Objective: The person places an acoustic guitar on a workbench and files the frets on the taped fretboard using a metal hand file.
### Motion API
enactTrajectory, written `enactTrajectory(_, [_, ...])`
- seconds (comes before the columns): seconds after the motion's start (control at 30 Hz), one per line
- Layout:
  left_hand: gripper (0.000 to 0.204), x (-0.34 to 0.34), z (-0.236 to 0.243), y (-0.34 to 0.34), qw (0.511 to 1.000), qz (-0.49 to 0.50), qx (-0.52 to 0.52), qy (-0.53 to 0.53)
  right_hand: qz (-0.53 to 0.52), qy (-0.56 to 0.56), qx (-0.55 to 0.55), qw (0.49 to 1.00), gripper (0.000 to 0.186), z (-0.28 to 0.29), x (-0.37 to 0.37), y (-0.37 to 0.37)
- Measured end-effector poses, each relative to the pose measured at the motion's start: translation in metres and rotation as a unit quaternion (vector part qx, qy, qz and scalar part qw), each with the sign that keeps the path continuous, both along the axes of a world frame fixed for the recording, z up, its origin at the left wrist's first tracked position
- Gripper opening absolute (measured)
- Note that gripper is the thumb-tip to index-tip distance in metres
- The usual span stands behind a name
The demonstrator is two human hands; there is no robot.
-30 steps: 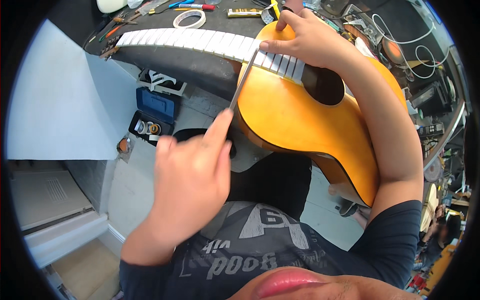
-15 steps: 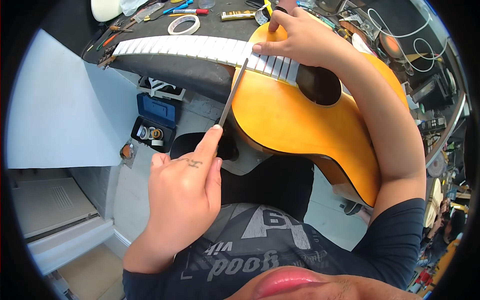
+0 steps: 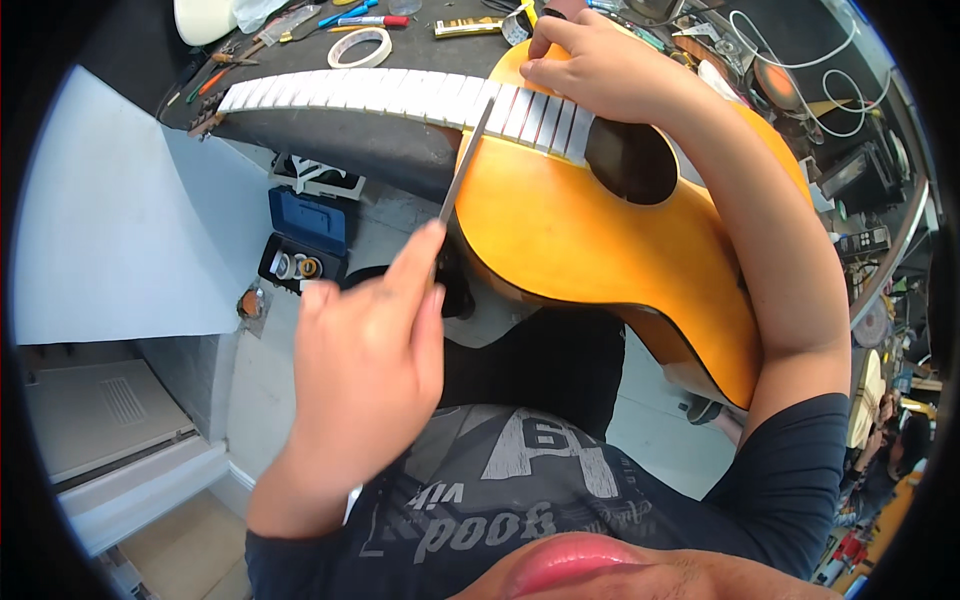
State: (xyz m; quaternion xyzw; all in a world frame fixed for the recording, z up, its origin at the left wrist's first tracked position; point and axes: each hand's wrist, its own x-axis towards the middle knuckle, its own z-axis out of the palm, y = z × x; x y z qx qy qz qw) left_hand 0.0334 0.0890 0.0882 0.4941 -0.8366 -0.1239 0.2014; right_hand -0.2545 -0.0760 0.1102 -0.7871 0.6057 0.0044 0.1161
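While a slim metal file (image 3: 466, 162) is clamped in the fingers of the left hand (image 3: 368, 365), its tip at the white-covered fretboard (image 3: 390, 92), an orange guitar (image 3: 570, 235) is laid partly over a dark workbench (image 3: 418, 58), its far side touched by the right hand (image 3: 598, 70), fingers bent and slightly parted; beyond, a tape roll (image 3: 384, 46) is seen.

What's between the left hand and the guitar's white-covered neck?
In the head view, a slim metal tool, held in the left hand, extends past the edge of the guitar body, its tip overlapping the neck; contact unclear.
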Motion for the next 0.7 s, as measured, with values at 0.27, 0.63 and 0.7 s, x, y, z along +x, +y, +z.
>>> enactTrajectory(0.27, [0.035,-0.034,0.000,-0.043,0.999,-0.007,-0.045,0.023,0.064,-0.003,0.005,0.998,0.039,0.011,-0.001,0.012])
enactTrajectory(0.63, [0.036,-0.042,-0.002,-0.064,0.998,-0.004,-0.065,0.017,0.185,0.082,-0.053,0.978,0.031,0.006,-0.007,-0.001])
enactTrajectory(0.7, [0.035,-0.038,-0.001,-0.057,0.994,-0.015,-0.106,0.013,0.185,0.076,-0.056,0.978,0.029,0.004,-0.013,0.000])
